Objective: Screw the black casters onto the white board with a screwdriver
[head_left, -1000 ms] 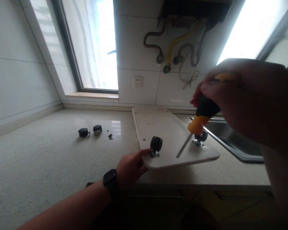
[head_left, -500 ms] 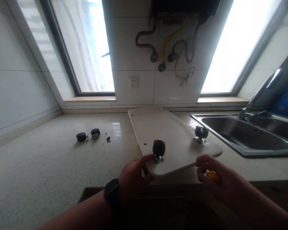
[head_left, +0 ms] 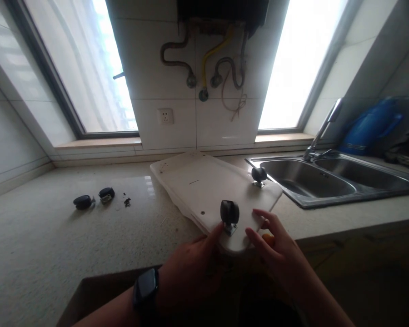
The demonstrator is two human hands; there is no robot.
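Apparently held white caster board [head_left: 221, 186], lower centre, with left hand [head_left: 187, 268] curled at corner and right hand [head_left: 281, 252] half-curled on edge, palming orange handle [head_left: 268, 239]; looked stiff, best gripped by rim.

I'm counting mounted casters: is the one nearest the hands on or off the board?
On: the caster stands wheel-up, its metal plate against the white board. How tightly, I cannot tell.
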